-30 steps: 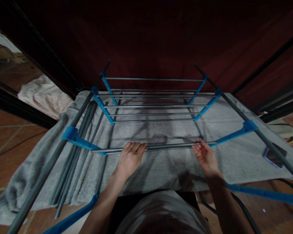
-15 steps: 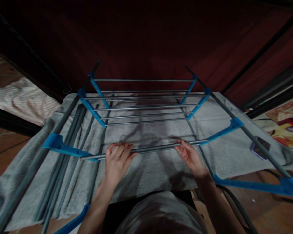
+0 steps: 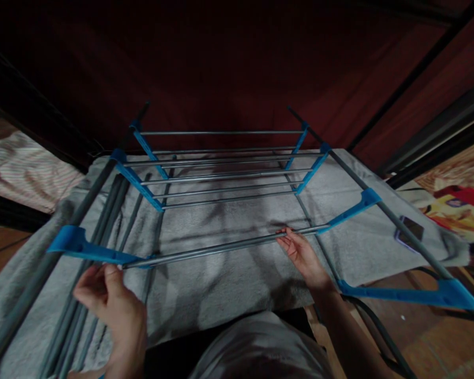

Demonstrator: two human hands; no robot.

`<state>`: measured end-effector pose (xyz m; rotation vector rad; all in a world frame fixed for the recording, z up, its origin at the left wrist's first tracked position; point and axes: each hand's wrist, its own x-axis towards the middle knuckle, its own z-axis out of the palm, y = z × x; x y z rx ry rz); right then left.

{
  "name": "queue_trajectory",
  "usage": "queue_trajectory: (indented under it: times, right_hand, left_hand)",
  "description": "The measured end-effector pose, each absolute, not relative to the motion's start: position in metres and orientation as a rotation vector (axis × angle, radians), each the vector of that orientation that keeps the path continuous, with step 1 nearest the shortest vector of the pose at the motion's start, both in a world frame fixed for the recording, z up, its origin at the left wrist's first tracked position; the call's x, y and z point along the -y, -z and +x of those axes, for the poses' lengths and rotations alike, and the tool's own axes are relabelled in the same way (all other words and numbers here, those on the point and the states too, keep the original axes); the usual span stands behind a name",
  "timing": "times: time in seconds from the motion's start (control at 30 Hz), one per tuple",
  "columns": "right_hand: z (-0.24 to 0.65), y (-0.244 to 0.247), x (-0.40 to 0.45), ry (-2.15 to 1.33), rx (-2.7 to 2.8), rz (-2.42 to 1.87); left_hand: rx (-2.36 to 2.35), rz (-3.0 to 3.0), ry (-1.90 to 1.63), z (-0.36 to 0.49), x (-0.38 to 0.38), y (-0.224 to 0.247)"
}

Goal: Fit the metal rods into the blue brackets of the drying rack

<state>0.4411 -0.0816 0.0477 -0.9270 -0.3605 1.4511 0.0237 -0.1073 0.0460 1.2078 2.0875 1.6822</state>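
Observation:
A shelf rack of grey tubes and blue plastic brackets lies on a grey blanket. A loose-looking metal tube (image 3: 217, 250) runs across the nearer pair of brackets, lying alongside another thin tube toward the right. My right hand (image 3: 300, 255) pinches it near the right bracket (image 3: 345, 213). At the other end, my left hand (image 3: 110, 295) is just below the left bracket (image 3: 90, 250), beside the tube's free end. Its fingers are loosely curled, thumb apart, with nothing visible between them. The tube's left end overlaps the bracket; whether it is seated cannot be seen.
Several loose grey tubes (image 3: 102, 226) lie on the blanket (image 3: 229, 279) at left. Farther off, blue brackets carry several crossbars (image 3: 221, 173). A phone (image 3: 410, 233) rests at right behind an upright (image 3: 405, 231). A dark red panel (image 3: 221, 63) stands at the back.
My left hand has let go of the tube's middle-left part and moved left and toward me, to its end. The right hand keeps its pinch. The view has shifted slightly.

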Motion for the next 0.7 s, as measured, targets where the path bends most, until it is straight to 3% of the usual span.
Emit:
queue_trajectory:
  times: [0.2, 0.7]
  right_hand:
    - [0.441, -0.046, 0.082, -1.447, 0.353, -0.929]
    - [0.441, -0.042, 0.084, -1.39, 0.409, -1.042]
  left_hand:
    - [-1.796, 0.959, -1.934, 0.029, 0.079, -0.055]
    - [-1.986, 0.867, -1.899, 0.03, 0.065, -0.037]
